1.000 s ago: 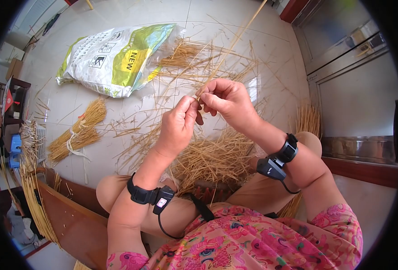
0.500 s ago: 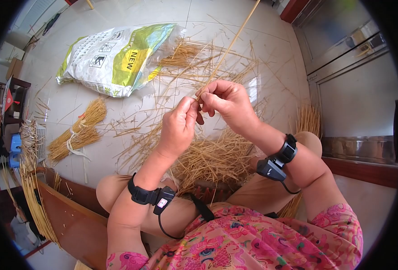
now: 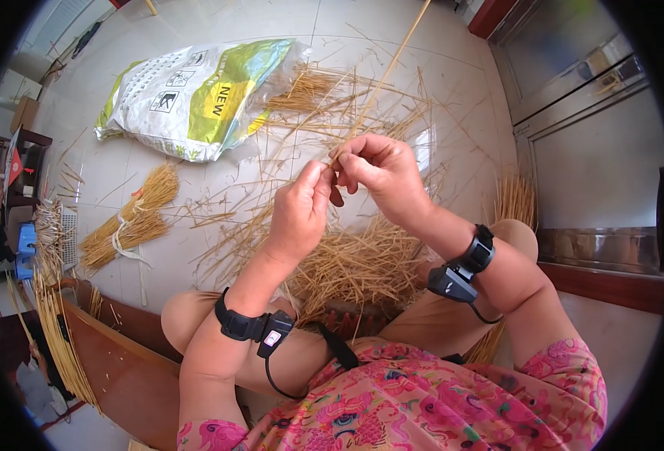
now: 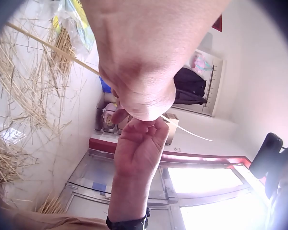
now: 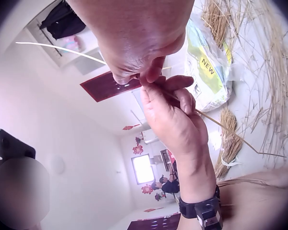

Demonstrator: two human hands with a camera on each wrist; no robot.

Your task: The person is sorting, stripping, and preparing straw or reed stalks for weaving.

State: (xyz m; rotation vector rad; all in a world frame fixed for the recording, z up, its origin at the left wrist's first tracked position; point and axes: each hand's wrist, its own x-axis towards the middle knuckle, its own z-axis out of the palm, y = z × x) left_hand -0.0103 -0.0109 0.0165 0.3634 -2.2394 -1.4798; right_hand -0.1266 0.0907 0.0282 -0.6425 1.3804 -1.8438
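Note:
Both hands meet in front of the chest, fingertips close together. My left hand (image 3: 299, 210) pinches a straw stalk between thumb and forefinger. Right beside it, my right hand (image 3: 384, 174) pinches the straw too, its fingers curled. One long yellow straw stalk (image 3: 390, 71) runs from the fingers up and away over the floor. In the right wrist view, a thinner bent stalk (image 5: 225, 127) comes out past the left hand, and a pale strand (image 5: 62, 46) sticks out on the other side. The fingers hide the spot where these pieces meet.
Loose straw (image 3: 358, 263) is heaped between the legs and scattered over the tiled floor. A white and green plastic bag (image 3: 174, 101) lies ahead, with a tied straw bundle (image 3: 133, 218) nearer left. A brown wooden box (image 3: 121, 368) is at left, a metal door (image 3: 595, 165) at right.
The far end of the long stalk has swung a little to the left. My left hand has shifted slightly right; both hands keep their pinch.

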